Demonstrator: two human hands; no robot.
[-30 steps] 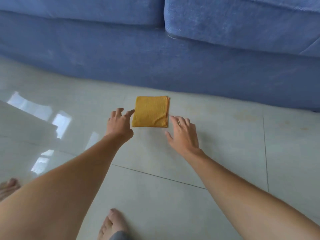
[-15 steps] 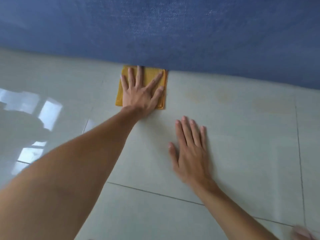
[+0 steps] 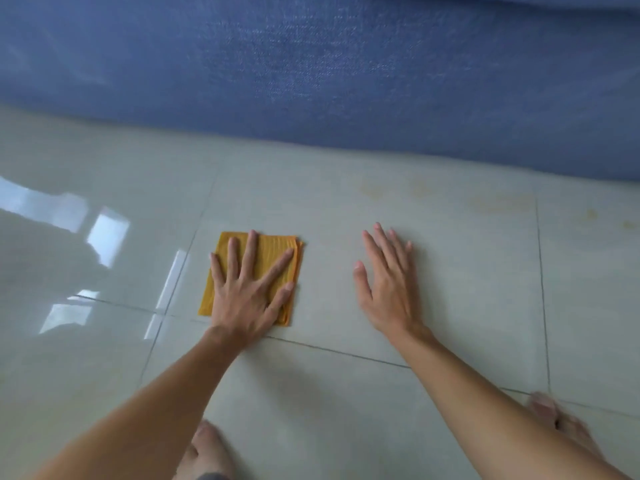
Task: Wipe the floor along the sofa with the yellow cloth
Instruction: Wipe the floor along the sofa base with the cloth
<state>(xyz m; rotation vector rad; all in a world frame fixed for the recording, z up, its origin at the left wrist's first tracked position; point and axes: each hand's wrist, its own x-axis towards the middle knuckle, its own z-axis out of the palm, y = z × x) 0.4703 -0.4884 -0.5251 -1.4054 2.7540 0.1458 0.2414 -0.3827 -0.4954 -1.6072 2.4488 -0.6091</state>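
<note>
Head view: two hands, left hand (image 3: pixel 246 299) fingers spread on one yellow cloth (image 3: pixel 268 251), right hand (image 3: pixel 388 285) flat on floor (image 3: pixel 450 306)

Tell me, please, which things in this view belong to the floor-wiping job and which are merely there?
In the job:
yellow cloth
left hand, flat on the cloth
floor
sofa

Merely there:
right hand, flat on bare tile
bare feet
window glare

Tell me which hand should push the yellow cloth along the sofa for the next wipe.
Left. The left hand already lies flat, fingers spread, on the yellow cloth. The right hand rests on bare floor, beside the cloth and apart from it, likely bracing. The sofa runs just beyond.
</note>
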